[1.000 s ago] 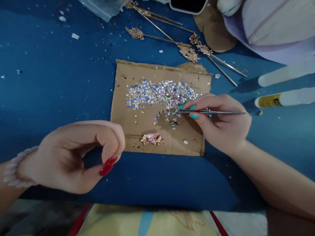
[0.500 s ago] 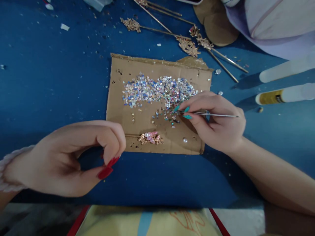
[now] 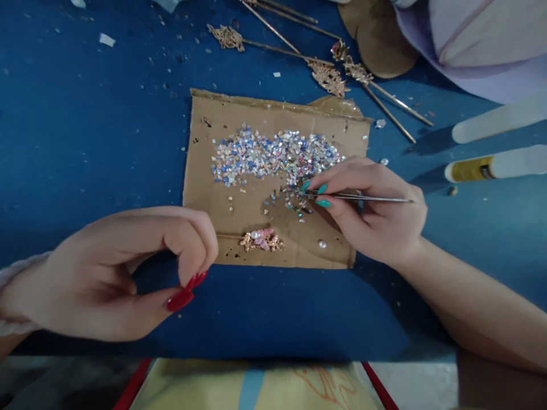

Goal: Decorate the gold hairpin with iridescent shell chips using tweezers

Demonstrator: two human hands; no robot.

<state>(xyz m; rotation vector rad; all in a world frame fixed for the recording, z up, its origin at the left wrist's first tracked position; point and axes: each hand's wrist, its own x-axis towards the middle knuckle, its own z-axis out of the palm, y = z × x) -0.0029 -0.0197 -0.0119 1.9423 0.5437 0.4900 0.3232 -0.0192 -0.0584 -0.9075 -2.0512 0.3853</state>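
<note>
My left hand [image 3: 128,267], red-nailed, is closed, its fingers curled and the thumb tip against the index finger. The thin stem of a gold hairpin [image 3: 231,235] runs into its fingers, which hide the far end. Pink petals and a white pearl decorate the hairpin's head, low over the cardboard [image 3: 205,199]. With teal nails, my right hand [image 3: 376,210] pinches metal tweezers [image 3: 363,198]. Their tips reach the lower edge of a pile of small shiny rhinestones [image 3: 273,154] in blue, white and pink. Whether a stone is between the tips I cannot tell.
Several gold hairpins [image 3: 327,77] lie crossed beyond the cardboard. Two white tubes, one with a gold label [image 3: 470,169], lie at the right. A loose pearl [image 3: 322,244] rests near the cardboard's lower right corner. Pale lilac material [image 3: 482,45] fills the upper right.
My left hand has shifted very slightly left, its thumb and index finger closer together. My right hand and the tweezers stay at almost the same spot by the rhinestones.
</note>
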